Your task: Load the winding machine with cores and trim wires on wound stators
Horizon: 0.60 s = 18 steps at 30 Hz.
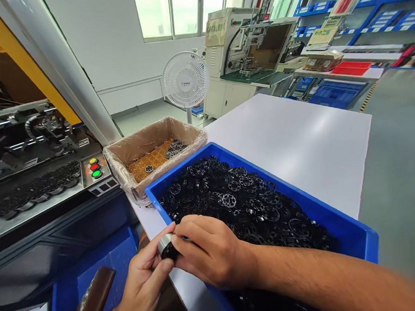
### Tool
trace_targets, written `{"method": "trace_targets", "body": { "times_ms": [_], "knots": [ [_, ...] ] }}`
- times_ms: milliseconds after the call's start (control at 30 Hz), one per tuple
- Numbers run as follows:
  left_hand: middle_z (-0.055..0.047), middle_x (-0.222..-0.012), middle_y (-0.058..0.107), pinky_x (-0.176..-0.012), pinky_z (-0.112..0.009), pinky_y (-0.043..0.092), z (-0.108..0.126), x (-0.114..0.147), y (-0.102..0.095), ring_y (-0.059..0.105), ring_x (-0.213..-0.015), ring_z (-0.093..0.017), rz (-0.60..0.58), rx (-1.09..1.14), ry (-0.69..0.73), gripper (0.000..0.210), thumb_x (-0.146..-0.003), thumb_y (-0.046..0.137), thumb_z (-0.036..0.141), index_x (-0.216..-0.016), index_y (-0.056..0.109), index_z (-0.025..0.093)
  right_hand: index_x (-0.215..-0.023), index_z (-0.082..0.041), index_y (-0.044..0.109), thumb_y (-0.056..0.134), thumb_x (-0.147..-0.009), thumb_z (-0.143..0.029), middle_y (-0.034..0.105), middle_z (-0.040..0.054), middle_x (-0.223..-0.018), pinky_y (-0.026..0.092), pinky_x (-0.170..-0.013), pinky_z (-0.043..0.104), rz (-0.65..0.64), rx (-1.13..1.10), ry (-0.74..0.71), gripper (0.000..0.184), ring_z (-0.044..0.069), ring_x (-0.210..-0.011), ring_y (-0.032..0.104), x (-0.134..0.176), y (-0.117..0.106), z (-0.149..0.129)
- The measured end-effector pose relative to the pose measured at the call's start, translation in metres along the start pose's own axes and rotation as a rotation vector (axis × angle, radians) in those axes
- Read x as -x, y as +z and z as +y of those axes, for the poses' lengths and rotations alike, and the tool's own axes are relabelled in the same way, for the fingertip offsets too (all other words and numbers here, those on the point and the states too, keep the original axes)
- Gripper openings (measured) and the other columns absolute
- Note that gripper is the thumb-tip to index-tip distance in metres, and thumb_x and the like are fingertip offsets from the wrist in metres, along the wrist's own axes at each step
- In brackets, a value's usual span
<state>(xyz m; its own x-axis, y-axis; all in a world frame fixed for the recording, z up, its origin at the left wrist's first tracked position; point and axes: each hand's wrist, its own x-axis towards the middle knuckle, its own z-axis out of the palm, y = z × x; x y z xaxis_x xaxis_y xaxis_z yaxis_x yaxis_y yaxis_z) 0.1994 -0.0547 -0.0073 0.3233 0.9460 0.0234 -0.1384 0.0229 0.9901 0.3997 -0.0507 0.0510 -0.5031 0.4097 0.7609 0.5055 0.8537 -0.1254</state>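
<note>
Workshop, w/ white tabletop in mid-view. L. hand & R. hand both grip 1 short silver-and-black cylinder, just beside 1 blue bin. Step: apparently two-handed handling; next move prob. calls for a steady L. pinch. Bin holds black ring-like pcs., uncountable. Beyond: 1 plastic-lined box, 3 buttons, 1 fan.

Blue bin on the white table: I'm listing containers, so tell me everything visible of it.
Rectangular, with a broad rim, the blue bin looks plastic. It sits upright on the white table, holding many black ring-shaped parts. A plastic-lined box stands beside it; contact is unclear. The right hand and forearm partly hide it.
</note>
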Motion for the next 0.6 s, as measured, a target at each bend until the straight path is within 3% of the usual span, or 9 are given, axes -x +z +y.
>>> {"method": "trace_targets", "body": {
  "times_ms": [67,167,267,367,433,500,600],
  "knots": [
    [-0.010,-0.122,0.072,-0.102,-0.032,0.052,0.000,0.002,0.002,0.066,-0.117,-0.028,0.005,-0.004,-0.005,0.040,-0.085,0.070,0.036,-0.121,0.071,0.020,-0.099,-0.006,0.064,0.066,-0.091,-0.029,0.066,0.0130,-0.093,0.058,-0.075,0.032,0.001,-0.096,0.074,0.025,0.020,-0.085,0.062,0.001,0.003,0.003],
    [-0.012,-0.128,0.069,-0.103,-0.037,0.052,-0.001,0.006,0.004,0.065,-0.119,-0.029,-0.115,0.034,0.008,0.041,-0.090,0.063,0.035,-0.129,0.066,0.021,-0.110,-0.007,0.061,0.072,-0.086,-0.040,0.064,0.0143,-0.101,0.058,-0.074,0.029,0.019,-0.294,0.256,0.042,0.019,-0.091,0.062,0.004,0.008,0.005],
    [-0.013,-0.125,0.070,-0.103,-0.037,0.052,0.000,0.007,0.007,0.065,-0.118,-0.029,-0.115,0.020,0.066,0.041,-0.089,0.065,0.033,-0.127,0.067,0.019,-0.107,-0.010,0.061,0.070,-0.088,-0.033,0.065,0.0094,-0.094,0.057,-0.072,0.026,-0.032,-0.423,0.316,0.031,0.016,-0.086,0.062,0.004,0.008,0.008],
    [-0.012,-0.122,0.072,-0.096,-0.034,0.056,0.009,0.002,0.004,0.071,-0.108,-0.026,-0.074,-0.077,0.105,0.036,-0.090,0.064,0.032,-0.123,0.070,0.021,-0.104,-0.012,0.062,0.072,-0.086,-0.034,0.066,0.0059,-0.090,0.057,-0.076,0.027,-0.183,-0.463,0.326,0.029,0.015,-0.083,0.063,0.000,-0.005,0.026],
    [-0.011,-0.122,0.071,-0.090,-0.031,0.058,0.016,-0.004,-0.005,0.073,-0.097,-0.023,-0.071,-0.176,0.146,0.035,-0.088,0.067,0.030,-0.122,0.071,0.024,-0.104,-0.014,0.065,0.073,-0.086,-0.030,0.068,0.0074,-0.097,0.055,-0.082,0.030,-0.308,-0.272,0.359,0.025,0.017,-0.090,0.064,0.000,-0.016,0.049],
    [-0.009,-0.117,0.074,-0.083,-0.028,0.060,0.023,-0.011,-0.017,0.074,-0.088,-0.021,-0.028,-0.250,0.184,0.032,-0.085,0.071,0.027,-0.117,0.073,0.027,-0.104,-0.016,0.068,0.065,-0.089,-0.017,0.068,0.0086,-0.103,0.053,-0.084,0.031,-0.471,0.066,0.426,0.016,0.018,-0.093,0.064,0.003,-0.023,0.075],
    [-0.007,-0.102,0.078,-0.076,-0.026,0.060,0.026,-0.018,-0.030,0.074,-0.080,-0.019,0.028,-0.231,0.137,0.024,-0.082,0.074,0.027,-0.105,0.077,0.025,-0.100,-0.017,0.072,0.056,-0.085,-0.003,0.068,0.0090,-0.100,0.051,-0.072,0.027,-0.662,0.339,0.484,0.026,0.018,-0.085,0.064,0.011,-0.021,0.102]
  ]
}}
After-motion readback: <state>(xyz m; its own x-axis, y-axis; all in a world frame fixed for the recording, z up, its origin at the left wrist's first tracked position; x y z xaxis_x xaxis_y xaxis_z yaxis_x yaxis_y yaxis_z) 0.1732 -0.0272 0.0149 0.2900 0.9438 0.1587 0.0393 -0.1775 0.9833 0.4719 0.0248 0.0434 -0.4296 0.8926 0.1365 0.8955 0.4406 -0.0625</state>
